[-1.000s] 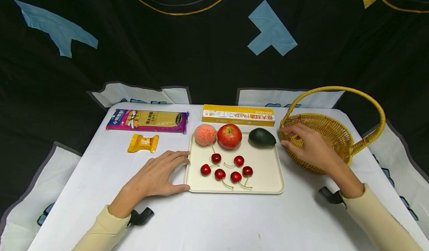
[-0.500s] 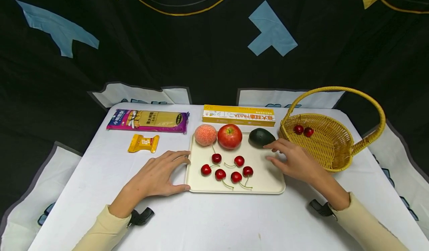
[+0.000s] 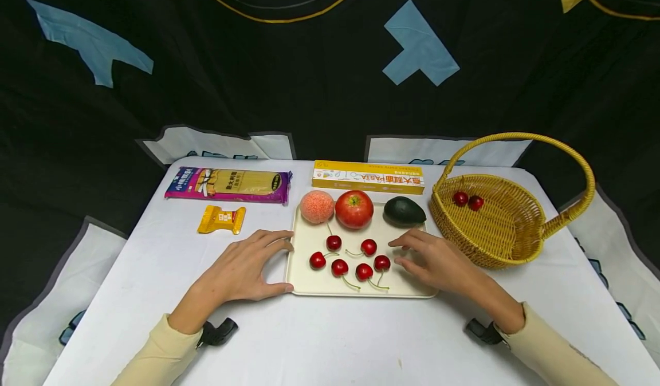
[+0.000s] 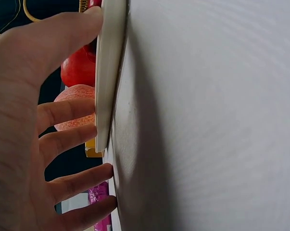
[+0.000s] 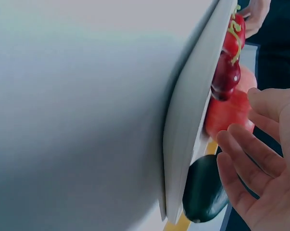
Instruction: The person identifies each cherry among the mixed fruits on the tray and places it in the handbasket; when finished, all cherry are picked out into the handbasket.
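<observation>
My left hand touches the left rim of a cream tray with thumb and fingertips, its fingers fairly straight. Over the tray's right side hovers my right hand, fingers loosely bent and holding nothing. Its fingertips are close to a cherry with a stem. Several more cherries, among them one near the middle, lie on the tray. Behind them sit a peach, a red apple and a dark green avocado. In the wicker basket at right are two cherries.
A yellow and white pasta box lies behind the tray. At back left is a purple pasta packet, with a small orange wrapped snack in front of it. The basket's tall handle arches above the table.
My right hand has moved left from the basket to above the tray's right side, uncovering the two cherries in the basket. My left hand has stayed at the tray's edge.
</observation>
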The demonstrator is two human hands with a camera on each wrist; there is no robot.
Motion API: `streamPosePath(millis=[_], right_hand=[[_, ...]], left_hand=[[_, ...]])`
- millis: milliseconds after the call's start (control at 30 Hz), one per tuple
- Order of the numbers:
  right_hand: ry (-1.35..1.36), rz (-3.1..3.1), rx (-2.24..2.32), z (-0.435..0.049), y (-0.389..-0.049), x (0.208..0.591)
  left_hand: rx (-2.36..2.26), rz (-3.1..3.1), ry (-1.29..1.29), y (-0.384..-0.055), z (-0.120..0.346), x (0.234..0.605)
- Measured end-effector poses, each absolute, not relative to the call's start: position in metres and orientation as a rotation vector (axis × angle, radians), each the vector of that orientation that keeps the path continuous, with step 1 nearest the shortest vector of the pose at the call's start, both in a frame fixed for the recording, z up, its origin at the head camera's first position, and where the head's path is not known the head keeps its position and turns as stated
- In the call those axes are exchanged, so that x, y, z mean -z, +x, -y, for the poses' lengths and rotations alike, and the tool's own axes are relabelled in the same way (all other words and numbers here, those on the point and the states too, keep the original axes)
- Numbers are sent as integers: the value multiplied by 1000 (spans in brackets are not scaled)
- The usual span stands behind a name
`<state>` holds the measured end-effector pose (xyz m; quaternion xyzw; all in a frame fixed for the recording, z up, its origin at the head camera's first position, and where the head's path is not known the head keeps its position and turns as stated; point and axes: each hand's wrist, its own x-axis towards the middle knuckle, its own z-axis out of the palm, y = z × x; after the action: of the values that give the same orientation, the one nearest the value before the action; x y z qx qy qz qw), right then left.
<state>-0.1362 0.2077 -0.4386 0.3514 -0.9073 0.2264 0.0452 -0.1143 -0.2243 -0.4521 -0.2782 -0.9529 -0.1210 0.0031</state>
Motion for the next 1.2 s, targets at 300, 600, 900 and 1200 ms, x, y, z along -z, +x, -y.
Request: streamPosePath(millis=[300, 600, 900, 1200], right_hand=[[1124, 2776, -711, -198, -132, 441], [1173, 2803, -709, -196, -131, 443], [1191, 2845, -736, -193, -132, 446], [1215, 2855, -746, -192, -134, 445]], left_hand=[[401, 2978, -881, -115, 224, 452], [395, 2981, -882, -115, 224, 451], [399, 2980, -883, -115, 224, 451], [408, 2976, -889, -115, 224, 451]])
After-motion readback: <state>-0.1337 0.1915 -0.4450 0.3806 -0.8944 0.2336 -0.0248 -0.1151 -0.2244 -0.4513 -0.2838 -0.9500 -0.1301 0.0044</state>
